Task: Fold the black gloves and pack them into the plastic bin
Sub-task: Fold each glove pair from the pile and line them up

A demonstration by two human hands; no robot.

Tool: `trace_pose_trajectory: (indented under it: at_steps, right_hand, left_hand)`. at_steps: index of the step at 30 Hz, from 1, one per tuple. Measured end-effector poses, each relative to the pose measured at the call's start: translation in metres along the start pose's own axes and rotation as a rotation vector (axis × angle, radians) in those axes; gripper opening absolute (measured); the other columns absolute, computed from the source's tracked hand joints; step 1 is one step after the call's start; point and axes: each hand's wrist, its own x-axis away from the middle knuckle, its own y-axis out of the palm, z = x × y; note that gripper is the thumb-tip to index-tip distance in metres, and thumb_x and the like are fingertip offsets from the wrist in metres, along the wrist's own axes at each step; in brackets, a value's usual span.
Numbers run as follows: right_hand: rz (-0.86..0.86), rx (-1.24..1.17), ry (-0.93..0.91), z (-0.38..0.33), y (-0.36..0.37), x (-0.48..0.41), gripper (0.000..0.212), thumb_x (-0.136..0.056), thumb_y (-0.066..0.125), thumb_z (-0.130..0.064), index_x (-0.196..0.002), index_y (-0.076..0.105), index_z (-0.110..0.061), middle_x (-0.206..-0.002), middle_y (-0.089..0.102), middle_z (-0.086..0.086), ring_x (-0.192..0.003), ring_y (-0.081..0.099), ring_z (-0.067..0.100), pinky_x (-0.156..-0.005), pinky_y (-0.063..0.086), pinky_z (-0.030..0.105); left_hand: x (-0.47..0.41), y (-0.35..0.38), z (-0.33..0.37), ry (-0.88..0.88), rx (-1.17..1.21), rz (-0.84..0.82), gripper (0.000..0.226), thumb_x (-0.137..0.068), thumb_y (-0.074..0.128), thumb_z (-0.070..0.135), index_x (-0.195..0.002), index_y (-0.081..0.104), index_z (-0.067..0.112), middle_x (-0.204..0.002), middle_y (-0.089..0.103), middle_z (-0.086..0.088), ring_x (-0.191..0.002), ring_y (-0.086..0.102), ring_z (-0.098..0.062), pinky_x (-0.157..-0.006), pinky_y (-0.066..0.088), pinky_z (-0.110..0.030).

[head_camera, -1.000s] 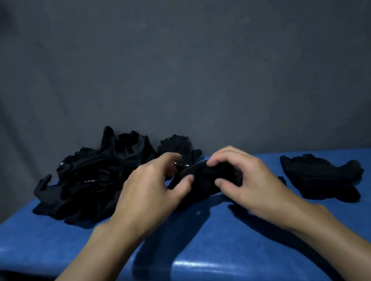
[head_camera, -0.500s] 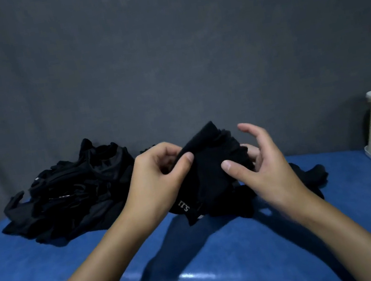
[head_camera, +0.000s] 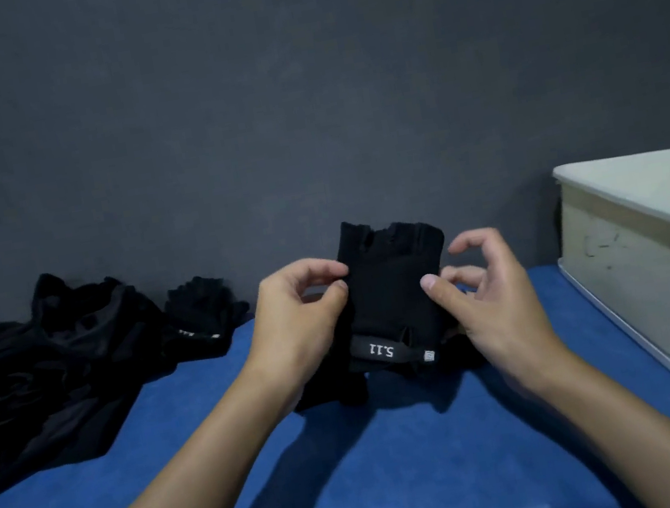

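A black fingerless glove (head_camera: 392, 288) with a white-lettered wrist strap is held upright above the blue table (head_camera: 360, 471), cut finger ends pointing up. My left hand (head_camera: 299, 317) pinches its left edge between thumb and forefinger. My right hand (head_camera: 490, 294) holds its right edge, thumb on the front and fingers curled behind. A heap of black gloves (head_camera: 47, 373) lies at the left, with one more glove (head_camera: 202, 320) beside it. The off-white plastic bin (head_camera: 654, 266) stands at the right edge, its inside hidden.
A dark grey cloth backdrop (head_camera: 295, 83) hangs right behind the table. Another dark glove (head_camera: 338, 390) lies on the table under the held one. The table's front edge runs across the bottom.
The glove has been lifted off the table and turned flat and upright between both hands. The view has swung to the right, so the bin now shows more fully.
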Motion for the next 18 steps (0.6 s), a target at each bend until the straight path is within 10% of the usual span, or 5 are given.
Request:
trace_pose_trajectory:
  at_steps: [3, 11, 18]
  right_hand:
    - [0.044, 0.115, 0.004, 0.009, -0.022, -0.011, 0.011, -0.085, 0.072, -0.01, -0.079, 0.064, -0.014, -0.07, 0.062, -0.01, -0.067, 0.057, 0.006, -0.064, 0.047, 0.023]
    - [0.003, 0.388, 0.148, 0.033, -0.041, -0.038, 0.02, -0.083, 0.075, -0.016, -0.101, 0.07, -0.021, -0.091, 0.069, -0.009, -0.084, 0.067, 0.009, -0.063, 0.05, 0.013]
    - [-0.087, 0.721, 0.202, 0.055, -0.044, -0.045, 0.016, -0.082, 0.071, -0.036, -0.097, 0.065, -0.038, -0.101, 0.068, -0.016, -0.105, 0.061, 0.011, -0.102, 0.039, 0.039]
  left_hand:
    - [-0.004, 0.017, -0.006, -0.044, -0.041, -0.081, 0.021, -0.093, 0.064, 0.01, -0.109, 0.07, 0.023, -0.075, 0.066, 0.006, -0.049, 0.055, -0.006, -0.041, 0.04, -0.014]
    - [-0.026, 0.045, -0.033, -0.098, -0.074, -0.193, 0.039, -0.09, 0.071, 0.014, -0.126, 0.064, 0.027, -0.094, 0.076, 0.004, -0.079, 0.073, -0.008, -0.076, 0.056, -0.019]
    - [-0.036, 0.054, -0.054, -0.071, -0.303, -0.266, 0.045, -0.091, 0.069, 0.019, -0.135, 0.057, 0.022, -0.11, 0.067, 0.0, -0.096, 0.064, -0.004, -0.078, 0.049, -0.012]
